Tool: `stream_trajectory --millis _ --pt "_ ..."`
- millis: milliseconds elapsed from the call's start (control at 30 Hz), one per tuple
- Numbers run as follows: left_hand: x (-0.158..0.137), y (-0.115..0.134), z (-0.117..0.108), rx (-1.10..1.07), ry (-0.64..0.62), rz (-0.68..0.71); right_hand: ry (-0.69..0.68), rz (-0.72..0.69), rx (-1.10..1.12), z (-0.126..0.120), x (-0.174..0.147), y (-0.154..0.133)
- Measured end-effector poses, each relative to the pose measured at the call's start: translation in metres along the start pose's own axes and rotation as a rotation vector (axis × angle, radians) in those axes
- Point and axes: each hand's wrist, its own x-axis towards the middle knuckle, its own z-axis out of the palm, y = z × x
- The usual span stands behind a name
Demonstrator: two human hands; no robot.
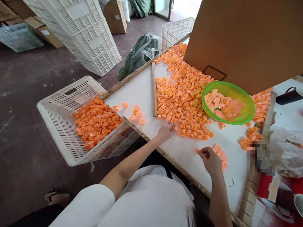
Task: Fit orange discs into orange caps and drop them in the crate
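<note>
1. White sleeves and a white shirt front fill the bottom of the view; both bare forearms reach out over a white table (142, 91) edged with wooden strips.
2. Left hand (165, 131) rests at the near edge of a big heap of orange caps (182, 101), fingers curled onto a cap; whether it actually grips one cannot be told.
3. Right hand (211, 160) pinches a cap between fingertips, just beside a small pile of orange discs (221, 154).
4. Beyond the heap, a green bowl (246, 118) holds flat orange discs, under a leaning cardboard sheet (246, 41).
5. At the table's left end, a tilted white crate (59, 123) holds more caps.
6. Dark floor carries stacked white crates (82, 34), cardboard boxes and a green plastic bag (139, 53).
</note>
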Motion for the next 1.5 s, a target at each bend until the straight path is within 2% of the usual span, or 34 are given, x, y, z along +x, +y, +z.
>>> stream_trajectory --millis 167,300,333,400,467,533,667,767,867,1033,1300,1500 --pt "0.006 -0.004 -0.007 -0.142 0.039 -0.007 0.012 -0.025 0.005 0.001 -0.007 0.003" --pt "-0.014 -0.008 -0.018 -0.120 0.114 -0.012 0.025 -0.008 0.035 0.003 -0.009 0.009" --pt "-0.021 -0.008 -0.019 -0.086 0.090 0.010 0.021 -0.003 0.058 0.005 -0.008 0.009" --pt "-0.036 -0.007 -0.017 -0.008 -0.037 0.088 -0.001 0.010 0.156 0.013 -0.005 0.006" --pt "-0.048 -0.005 -0.012 0.050 -0.169 0.161 -0.041 0.030 0.320 0.024 -0.001 0.000" --pt "-0.054 -0.003 -0.007 0.053 -0.229 0.172 -0.099 0.055 0.507 0.040 0.002 -0.010" --pt "-0.054 -0.005 -0.011 -0.089 -0.230 0.060 -0.227 0.081 0.756 0.071 0.005 -0.033" --pt "-0.051 -0.010 -0.016 -0.192 -0.154 -0.063 -0.293 0.079 0.794 0.089 0.009 -0.046" --pt "-0.049 -0.012 -0.014 -0.286 -0.147 -0.199 -0.311 0.074 0.763 0.098 0.015 -0.056" --pt "-0.043 -0.007 -0.002 -0.344 -0.217 -0.271 -0.276 0.106 0.636 0.101 0.024 -0.061" --pt "-0.027 -0.006 -0.004 -0.540 -0.343 -0.510 -0.376 0.129 0.608 0.099 0.033 -0.054" --pt "-0.023 -0.007 -0.004 -0.553 -0.347 -0.539 -0.394 0.169 0.613 0.095 0.037 -0.056"
